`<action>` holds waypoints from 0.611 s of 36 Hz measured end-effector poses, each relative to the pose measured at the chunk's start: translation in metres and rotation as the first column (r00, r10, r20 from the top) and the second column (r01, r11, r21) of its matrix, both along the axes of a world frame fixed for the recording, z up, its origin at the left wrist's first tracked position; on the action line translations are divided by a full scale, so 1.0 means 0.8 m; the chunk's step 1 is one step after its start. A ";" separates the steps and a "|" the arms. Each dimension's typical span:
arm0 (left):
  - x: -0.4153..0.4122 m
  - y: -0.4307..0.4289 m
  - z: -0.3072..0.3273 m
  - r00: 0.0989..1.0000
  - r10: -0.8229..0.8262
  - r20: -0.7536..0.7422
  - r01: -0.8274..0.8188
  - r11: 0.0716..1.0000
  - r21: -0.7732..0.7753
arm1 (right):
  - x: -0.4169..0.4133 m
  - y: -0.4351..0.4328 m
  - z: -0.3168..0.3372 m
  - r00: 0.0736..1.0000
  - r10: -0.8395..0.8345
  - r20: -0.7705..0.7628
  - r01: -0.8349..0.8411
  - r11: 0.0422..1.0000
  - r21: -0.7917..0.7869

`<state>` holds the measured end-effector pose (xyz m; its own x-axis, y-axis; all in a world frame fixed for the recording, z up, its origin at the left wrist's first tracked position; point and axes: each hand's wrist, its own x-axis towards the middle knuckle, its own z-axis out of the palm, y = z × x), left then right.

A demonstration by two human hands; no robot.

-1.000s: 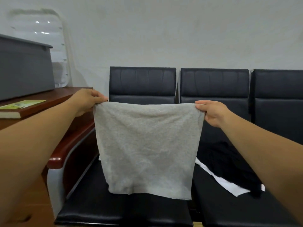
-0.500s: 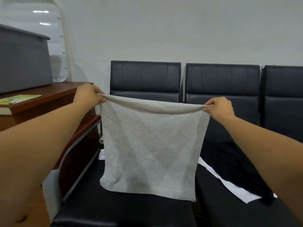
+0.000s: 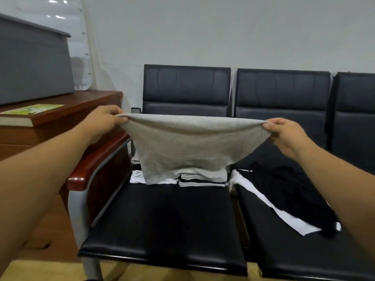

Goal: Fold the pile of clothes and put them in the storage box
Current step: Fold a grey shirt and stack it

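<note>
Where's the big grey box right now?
In the head view the grey box sits at the far left on the brown wooden desk, just behind the green book and left of the black chairs.

A grey garment is hanging stretched, draping onto a folded stack; black clothes are lying unfolded alongside.

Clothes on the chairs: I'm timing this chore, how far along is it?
Done: a small folded stack at the seat's back. In hand: left hand and right hand hold the grey garment by its top corners, draped onto that stack. Left: black and white clothes unfolded on the next seat; boxing everything in the storage box.
</note>
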<state>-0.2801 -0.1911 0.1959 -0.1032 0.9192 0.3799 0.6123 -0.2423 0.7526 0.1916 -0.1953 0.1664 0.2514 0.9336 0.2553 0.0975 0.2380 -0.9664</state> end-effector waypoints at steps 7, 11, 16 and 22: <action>-0.004 -0.058 -0.079 0.929 -0.253 0.271 0.352 0.832 -0.428 | -0.006 -0.053 -0.101 0.956 0.185 -0.229 -0.235 0.947 -0.219; -0.010 -0.067 -0.112 0.889 -0.282 0.359 0.452 0.660 -0.600 | -0.013 -0.073 -0.138 0.942 0.239 -0.234 -0.310 0.887 -0.341; -0.013 -0.074 -0.137 0.861 -0.257 0.440 0.507 0.509 -0.696 | -0.011 -0.084 -0.161 0.918 0.330 -0.221 -0.397 0.779 -0.486; -0.013 -0.071 -0.168 0.870 -0.212 0.444 0.482 0.552 -0.681 | -0.003 -0.072 -0.185 0.935 0.325 -0.141 -0.345 0.748 -0.567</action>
